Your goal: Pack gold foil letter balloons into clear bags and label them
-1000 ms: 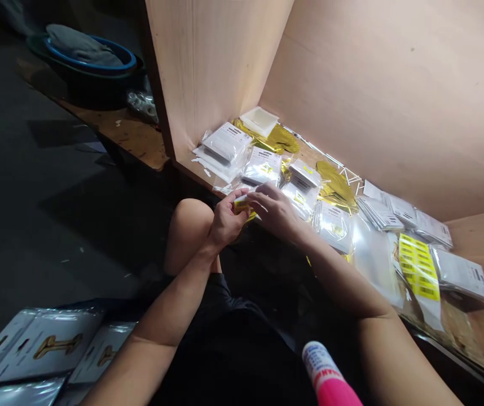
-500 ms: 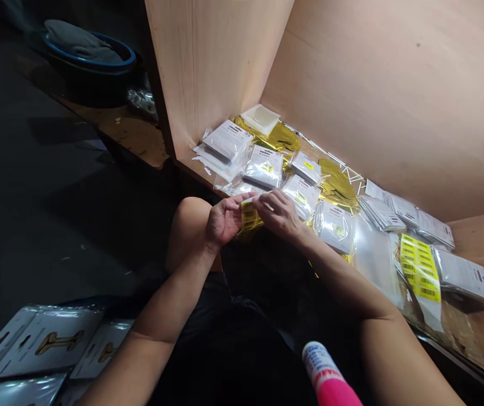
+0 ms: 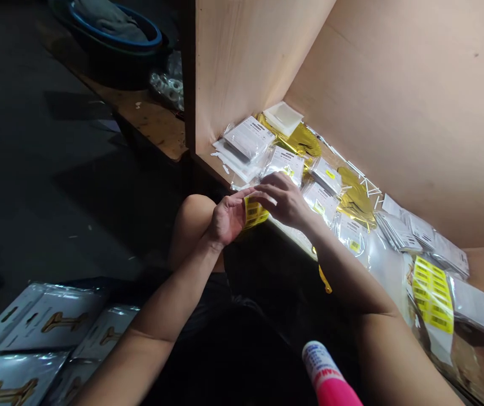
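left hand (image 3: pixel 228 221) gripping yellow barcode labels (image 3: pixel 254 213); right hand (image 3: pixel 283 202) at edge, pinch unclear. blue basin (image 3: pixel 158 38) holds grey cloth (image 3: pixel 109 18); clear sleeves (image 3: pixel 82 299) hold cards (image 3: pixel 41 309).

LIGHT: bright on plywood panel (image 3: pixel 390 96), apparently from above | DIM: floor (image 3: pixel 93 197) near-black, basin (image 3: pixel 155 39) murky | GLARE: white patches on bagged cards (image 3: pixel 286 160), sheen on gold foil (image 3: pixel 356 194) | FOCUS: held yellow labels (image 3: pixel 254 213) soft, print illegible | EDGES: wide-angle stretching, forearms (image 3: pixel 178 296) elongated toward lower corners
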The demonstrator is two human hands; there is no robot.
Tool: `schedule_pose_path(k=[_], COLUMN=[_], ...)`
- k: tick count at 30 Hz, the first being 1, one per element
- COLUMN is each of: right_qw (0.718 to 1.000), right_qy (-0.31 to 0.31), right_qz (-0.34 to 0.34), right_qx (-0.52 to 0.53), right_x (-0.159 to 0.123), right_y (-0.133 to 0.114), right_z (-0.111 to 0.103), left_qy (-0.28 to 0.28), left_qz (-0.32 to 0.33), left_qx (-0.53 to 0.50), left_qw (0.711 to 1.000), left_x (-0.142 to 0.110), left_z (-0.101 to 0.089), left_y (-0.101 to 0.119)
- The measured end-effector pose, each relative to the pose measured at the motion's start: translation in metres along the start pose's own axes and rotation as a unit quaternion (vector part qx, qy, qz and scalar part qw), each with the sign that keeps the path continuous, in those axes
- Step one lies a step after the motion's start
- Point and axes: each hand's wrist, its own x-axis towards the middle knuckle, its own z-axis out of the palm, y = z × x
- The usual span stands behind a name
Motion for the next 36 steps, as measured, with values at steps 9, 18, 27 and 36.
schedule_pose_path(k=[9, 18, 27, 36], right_qw=[0.993, 0.999, 0.922, 0.929], right_qy=[-0.034, -0.008, 0.035, 0.0], right_qz=[-0.097, -0.049, 0.358, 0.368], right_qx=[-0.06, -0.004, 0.144, -0.018], right_x=[-0.017, -0.009, 0.139, 0.138], right_y=[0.005, 0.003, 0.12, 0.14], right_z=[0.015, 0.018, 0.042, 0.099], left_qy=[-0.03, 0.0, 0.043, 0.048], left_qz=[-0.043, -0.022, 0.017, 0.034], left_qx=[-0.041, -0.051, -0.017, 0.007], left_qw=[0.998, 0.998, 0.999, 0.998], left_x=[-0.004, -0.005, 0.003, 0.003], left_z=[-0.005, -0.007, -0.007, -0.007], left_y=[0.014, 0.02, 0.01, 0.007])
